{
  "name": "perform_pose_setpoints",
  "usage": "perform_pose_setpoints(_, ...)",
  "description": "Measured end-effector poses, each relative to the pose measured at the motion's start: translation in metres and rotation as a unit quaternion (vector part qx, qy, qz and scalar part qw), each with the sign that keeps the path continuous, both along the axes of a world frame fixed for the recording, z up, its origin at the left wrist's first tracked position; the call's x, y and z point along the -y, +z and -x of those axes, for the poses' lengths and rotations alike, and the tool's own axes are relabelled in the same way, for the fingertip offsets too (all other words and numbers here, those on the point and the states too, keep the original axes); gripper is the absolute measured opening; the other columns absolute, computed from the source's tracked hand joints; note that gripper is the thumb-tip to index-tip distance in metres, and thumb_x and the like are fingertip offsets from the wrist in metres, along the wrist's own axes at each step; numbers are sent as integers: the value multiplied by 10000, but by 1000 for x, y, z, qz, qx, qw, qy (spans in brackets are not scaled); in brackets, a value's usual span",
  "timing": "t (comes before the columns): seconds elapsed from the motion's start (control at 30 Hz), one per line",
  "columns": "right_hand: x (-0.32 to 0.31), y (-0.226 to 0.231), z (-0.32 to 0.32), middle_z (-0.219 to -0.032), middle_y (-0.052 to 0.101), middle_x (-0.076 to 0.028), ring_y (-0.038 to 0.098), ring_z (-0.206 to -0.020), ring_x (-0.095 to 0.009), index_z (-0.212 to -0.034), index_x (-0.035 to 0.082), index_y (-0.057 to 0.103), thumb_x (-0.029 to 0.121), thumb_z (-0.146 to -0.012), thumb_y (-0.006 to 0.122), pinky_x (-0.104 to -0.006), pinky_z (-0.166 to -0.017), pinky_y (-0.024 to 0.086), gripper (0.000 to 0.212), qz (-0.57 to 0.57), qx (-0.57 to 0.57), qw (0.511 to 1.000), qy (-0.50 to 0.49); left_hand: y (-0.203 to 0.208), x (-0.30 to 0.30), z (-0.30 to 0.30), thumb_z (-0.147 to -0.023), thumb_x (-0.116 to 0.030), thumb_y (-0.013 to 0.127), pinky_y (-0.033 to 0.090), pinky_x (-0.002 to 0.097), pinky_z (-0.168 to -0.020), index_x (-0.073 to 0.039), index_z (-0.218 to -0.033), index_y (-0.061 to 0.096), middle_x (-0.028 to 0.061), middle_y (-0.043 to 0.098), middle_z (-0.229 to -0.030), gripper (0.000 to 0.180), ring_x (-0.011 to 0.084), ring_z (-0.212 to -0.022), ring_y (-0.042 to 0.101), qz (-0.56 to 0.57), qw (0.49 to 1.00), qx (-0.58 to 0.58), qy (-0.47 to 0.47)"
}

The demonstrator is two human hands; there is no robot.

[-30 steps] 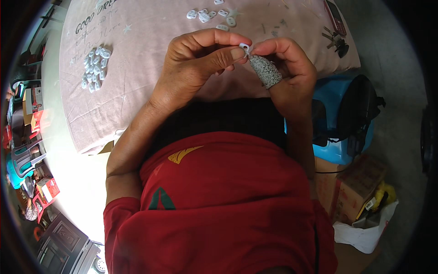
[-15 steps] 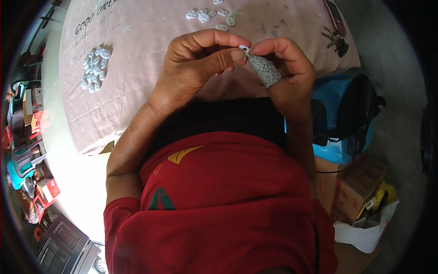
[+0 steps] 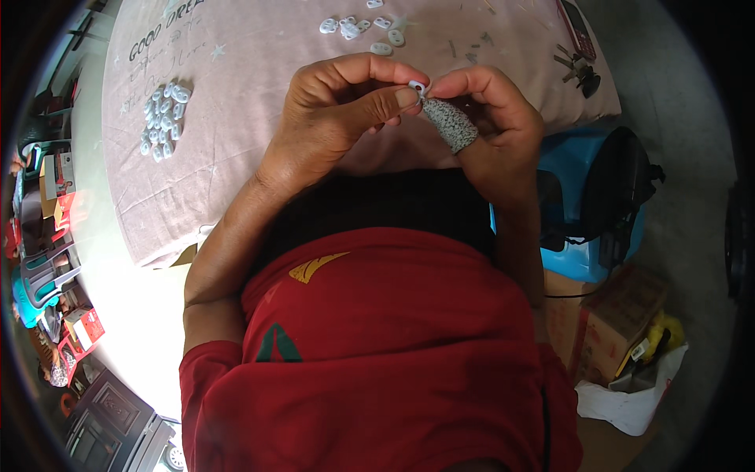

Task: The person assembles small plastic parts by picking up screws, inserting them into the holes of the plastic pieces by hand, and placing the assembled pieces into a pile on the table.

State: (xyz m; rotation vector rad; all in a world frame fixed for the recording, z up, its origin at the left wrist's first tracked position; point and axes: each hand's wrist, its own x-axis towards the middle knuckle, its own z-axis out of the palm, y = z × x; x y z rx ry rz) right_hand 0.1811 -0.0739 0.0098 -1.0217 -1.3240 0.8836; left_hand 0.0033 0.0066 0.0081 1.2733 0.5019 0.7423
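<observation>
My left hand (image 3: pixel 338 110) pinches a small white plastic piece with a hole (image 3: pixel 418 86) between thumb and forefinger, above the near part of the covered table. My right hand (image 3: pixel 499 130) meets it from the other side, thumb and forefinger closing at the piece's right edge. A grey speckled finger cover (image 3: pixel 454 126) sleeves the right thumb. The fingertips hide part of the piece. To the left lies a cluster of similar white oval pieces with holes (image 3: pixel 165 118). More white pieces (image 3: pixel 350 29) are scattered beyond my hands.
A pink printed cloth (image 3: pixel 236 110) covers the table. At its far right lie a phone (image 3: pixel 580 30) and a bunch of keys (image 3: pixel 583 75). Small dark slivers (image 3: pixel 472 57) lie nearby. A blue stool (image 3: pixel 574 259) with a black bag (image 3: pixel 621 189) and cardboard boxes (image 3: pixel 621 315) stand at my right.
Both hands keep their pinch on the white piece. The piece has shifted slightly left, and the right thumb with its cover has tilted a little left.
</observation>
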Motion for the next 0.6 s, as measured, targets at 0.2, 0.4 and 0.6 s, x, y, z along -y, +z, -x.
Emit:
perform_pose_setpoints(0.2,1,1,2,-974,630,-70,619,-932,-122,-1021,-34,581,-131,-828,573,-237,-842,493,216,-5,41,999,-11,0,1,0,-874,-56,678,459,161,-625,-26,-1033,700,7,686,-854,163,38,-712,575,-11,1000,19,9)
perform_pose_setpoints(0.4,1,1,3,-975,630,-65,611,-924,-112,-1020,-31,582,-127,-828,577,-230,-834,484,216,-2,13,1000,-15,-2,0,4,-876,-95,686,453,165,-626,-38,-1042,696,9,694,-862,177,42,-715,586,51,999,6,-16)
perform_pose_setpoints(0.6,-1,1,2,-934,638,-60,636,-898,-110,-991,-27,588,-117,-807,589,-238,-798,520,205,-17,5,1000,-19,-1,0,3,-878,-121,688,446,165,-626,-46,-1046,695,11,699,-865,184,41,-721,588,67,998,13,-13)
